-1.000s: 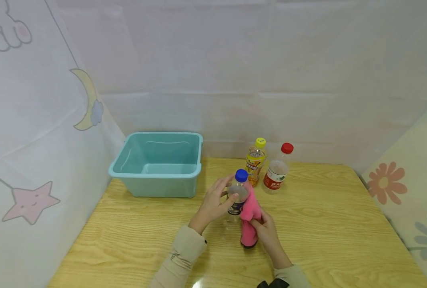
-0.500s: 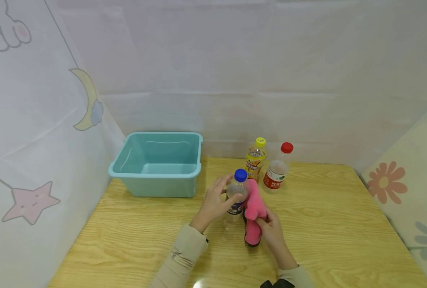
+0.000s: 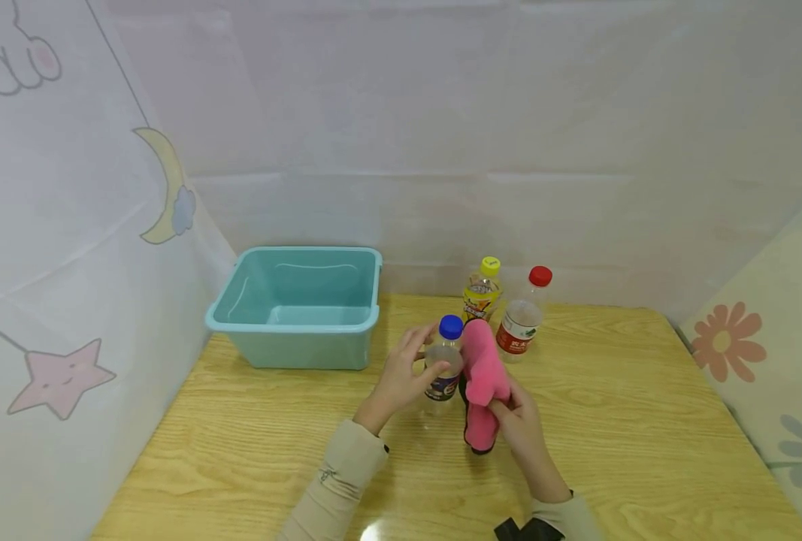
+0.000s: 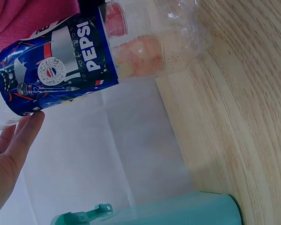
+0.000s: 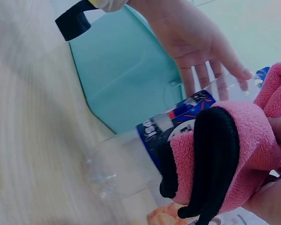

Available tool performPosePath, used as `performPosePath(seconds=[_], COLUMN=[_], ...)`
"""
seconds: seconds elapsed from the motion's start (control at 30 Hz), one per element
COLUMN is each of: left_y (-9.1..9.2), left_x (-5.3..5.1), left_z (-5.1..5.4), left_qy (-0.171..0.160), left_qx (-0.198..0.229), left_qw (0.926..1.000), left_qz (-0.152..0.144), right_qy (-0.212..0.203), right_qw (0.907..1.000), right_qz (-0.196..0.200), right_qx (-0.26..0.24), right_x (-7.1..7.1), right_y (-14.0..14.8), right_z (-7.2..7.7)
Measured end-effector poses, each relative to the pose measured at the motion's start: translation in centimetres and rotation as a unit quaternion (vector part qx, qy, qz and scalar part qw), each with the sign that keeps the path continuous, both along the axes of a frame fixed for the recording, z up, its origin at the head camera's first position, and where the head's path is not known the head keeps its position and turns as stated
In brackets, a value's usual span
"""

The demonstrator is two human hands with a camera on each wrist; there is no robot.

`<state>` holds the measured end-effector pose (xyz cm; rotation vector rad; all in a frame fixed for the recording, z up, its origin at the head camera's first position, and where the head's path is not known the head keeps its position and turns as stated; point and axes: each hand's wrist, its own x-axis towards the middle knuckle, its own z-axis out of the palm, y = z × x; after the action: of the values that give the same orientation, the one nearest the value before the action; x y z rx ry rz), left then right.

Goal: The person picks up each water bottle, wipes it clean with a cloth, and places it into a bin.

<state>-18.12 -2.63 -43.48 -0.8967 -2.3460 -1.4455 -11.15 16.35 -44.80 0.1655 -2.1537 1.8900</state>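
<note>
A clear bottle with a blue cap (image 3: 451, 327) and a dark blue label (image 4: 56, 65) stands upright on the table. My left hand (image 3: 401, 373) holds it from the left, thumb on the near side and fingers behind. My right hand (image 3: 521, 424) pinches a folded pink cloth (image 3: 483, 368) with black edging, which hangs along the bottle's right side. In the right wrist view the cloth (image 5: 250, 140) covers part of the label, and the left hand's (image 5: 192, 42) fingers show behind the bottle's neck.
A teal tub (image 3: 292, 328) stands at the back left of the wooden table (image 3: 610, 421). Behind the cloth are a yellow-capped bottle (image 3: 479, 299) and a red-capped bottle (image 3: 519, 323). A pale patterned sheet (image 3: 441, 150) hangs beyond the table.
My right hand has moved the cloth to the right and slightly away from me along the bottle. The left hand has stayed at the bottle almost unmoved.
</note>
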Motion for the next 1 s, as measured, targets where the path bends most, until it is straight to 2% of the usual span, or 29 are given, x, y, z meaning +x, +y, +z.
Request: performPosePath(seconds=[0.17,0.57,1.0], left_y=[-0.1,-0.5,-0.4], left_x=[0.0,0.0,-0.1], left_z=[0.2,0.1,0.0], left_qy=[-0.009,0.004,0.006], left_qx=[0.000,0.001,0.005], left_qw=[0.9999,0.9998,0.9998], left_qz=[-0.010,-0.018,-0.019], right_qy=[0.021,0.066,0.032], right_qw=[0.9998,0.9978,0.9993], right_qz=[-0.003,0.006,0.017], right_qx=[0.005,0.011,0.012], right_x=[-0.1,-0.4,-1.0], right_y=[0.0,-0.9,-1.2], right_z=[0.7,2.0,1.5])
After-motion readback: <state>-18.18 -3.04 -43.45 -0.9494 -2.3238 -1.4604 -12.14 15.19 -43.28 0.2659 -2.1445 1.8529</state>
